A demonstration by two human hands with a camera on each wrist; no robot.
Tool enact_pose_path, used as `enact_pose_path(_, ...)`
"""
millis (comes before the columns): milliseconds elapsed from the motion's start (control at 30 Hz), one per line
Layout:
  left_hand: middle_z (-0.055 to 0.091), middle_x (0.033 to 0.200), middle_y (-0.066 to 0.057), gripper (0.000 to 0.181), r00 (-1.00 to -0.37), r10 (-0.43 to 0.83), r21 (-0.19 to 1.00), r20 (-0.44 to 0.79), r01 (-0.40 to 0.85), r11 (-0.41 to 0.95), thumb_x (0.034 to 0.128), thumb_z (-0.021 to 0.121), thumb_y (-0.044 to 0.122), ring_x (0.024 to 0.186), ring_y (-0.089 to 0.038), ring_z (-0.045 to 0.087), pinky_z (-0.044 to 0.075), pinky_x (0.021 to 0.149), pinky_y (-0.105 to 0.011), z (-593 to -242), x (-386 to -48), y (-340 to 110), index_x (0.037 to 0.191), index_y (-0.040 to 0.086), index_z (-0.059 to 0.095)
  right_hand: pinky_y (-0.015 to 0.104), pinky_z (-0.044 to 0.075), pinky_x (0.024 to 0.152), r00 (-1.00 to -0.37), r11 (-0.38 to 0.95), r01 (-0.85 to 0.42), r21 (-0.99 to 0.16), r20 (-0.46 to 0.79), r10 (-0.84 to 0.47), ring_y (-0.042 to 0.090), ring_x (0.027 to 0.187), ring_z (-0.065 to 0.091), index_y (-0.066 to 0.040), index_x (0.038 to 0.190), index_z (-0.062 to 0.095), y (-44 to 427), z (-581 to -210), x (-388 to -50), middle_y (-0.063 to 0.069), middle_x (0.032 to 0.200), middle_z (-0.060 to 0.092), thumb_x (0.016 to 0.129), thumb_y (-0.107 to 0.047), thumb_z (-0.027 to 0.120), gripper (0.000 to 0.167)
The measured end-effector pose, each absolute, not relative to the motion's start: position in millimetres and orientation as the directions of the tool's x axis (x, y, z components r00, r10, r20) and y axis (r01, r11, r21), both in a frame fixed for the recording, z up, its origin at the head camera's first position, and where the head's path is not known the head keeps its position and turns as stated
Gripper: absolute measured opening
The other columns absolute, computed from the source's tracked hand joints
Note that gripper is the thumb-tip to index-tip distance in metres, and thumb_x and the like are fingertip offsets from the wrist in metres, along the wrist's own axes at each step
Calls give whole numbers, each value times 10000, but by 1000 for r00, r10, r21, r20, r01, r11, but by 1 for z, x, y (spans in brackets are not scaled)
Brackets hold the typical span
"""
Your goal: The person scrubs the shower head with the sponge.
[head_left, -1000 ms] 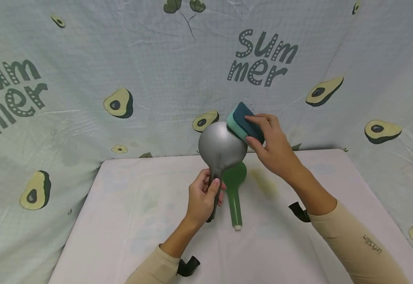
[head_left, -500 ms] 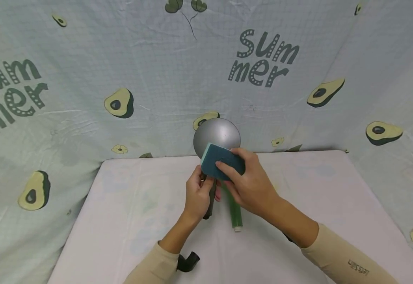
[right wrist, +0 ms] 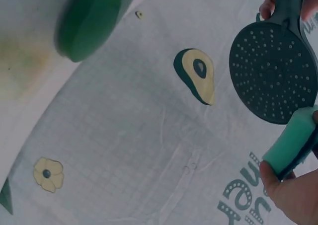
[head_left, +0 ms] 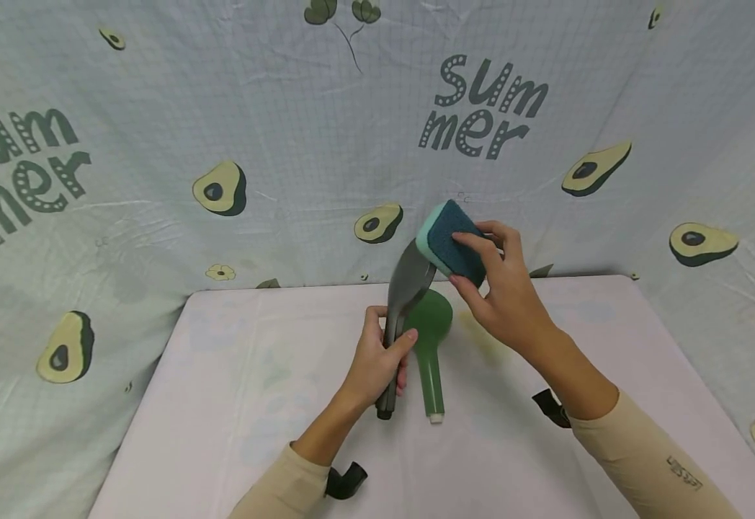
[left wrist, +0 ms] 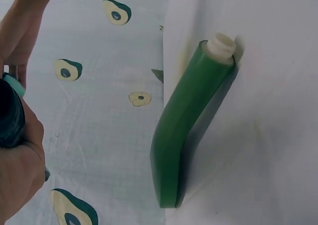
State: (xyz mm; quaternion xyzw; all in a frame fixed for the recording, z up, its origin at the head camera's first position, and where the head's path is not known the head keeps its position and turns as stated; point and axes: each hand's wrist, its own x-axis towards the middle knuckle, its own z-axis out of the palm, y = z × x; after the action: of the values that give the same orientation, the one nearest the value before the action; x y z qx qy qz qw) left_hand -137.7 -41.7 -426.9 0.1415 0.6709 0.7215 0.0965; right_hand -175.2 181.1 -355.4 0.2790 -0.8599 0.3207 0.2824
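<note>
My left hand (head_left: 377,360) grips the dark handle of a grey shower head (head_left: 408,277), held up above the table and turned nearly edge-on in the head view. Its dark face with rows of small nozzles shows in the right wrist view. Between the thumb and fingers of my right hand (head_left: 507,288) is a two-layer sponge (head_left: 452,241), light green with a dark blue side. The sponge's light side meets the rim of the shower head. A second, green shower head (head_left: 431,360) lies on the table just right of the left hand, its white threaded end (left wrist: 221,45) toward me.
The table (head_left: 274,404) has a pale pink cover. Behind it hangs a light cloth (head_left: 300,144) printed with avocados and lettering. Dark straps (head_left: 346,481) show at both wrists. A yellowish patch (head_left: 484,335) marks the cover beside the green shower head.
The sponge passed over the lower back of the grey shower head toward its handle, then moved up and right to the rim. My left hand turned the shower head from back-facing to edge-on.
</note>
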Motion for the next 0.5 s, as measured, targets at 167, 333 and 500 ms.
enact_pose_path(167, 613, 930, -98, 277, -932, 343, 993, 116, 108, -44, 1101, 505, 209, 513, -125, 550, 522, 492, -257, -429, -139, -40, 1295, 17, 454, 549, 514, 979, -685, 607, -677, -416, 658, -313, 393, 1335, 441, -96, 1460, 476, 181, -359, -176, 266, 1495, 316, 938, -69, 757, 594)
enact_pose_path(333, 607, 845, -164, 288, -922, 369, 988, 120, 148, 47, 1118, 466, 226, 633, -124, 571, 549, 606, -251, -433, -141, -39, 1190, -24, 590, 560, 535, 970, -630, 615, -716, -331, 686, -364, 409, 1371, 426, -130, 1464, 492, 171, -365, -175, 266, 1515, 325, 919, -86, 782, 619)
enact_pose_path(500, 637, 920, -268, 313, -914, 385, 989, 130, 149, 20, 1131, 420, 212, 652, -110, 609, 565, 613, -246, -435, -140, -37, 1232, -42, 572, 595, 532, 985, -520, 619, -769, -162, 722, -457, 480, 1357, 431, -139, 1432, 535, 160, -377, -172, 308, 1487, 361, 882, -96, 819, 621)
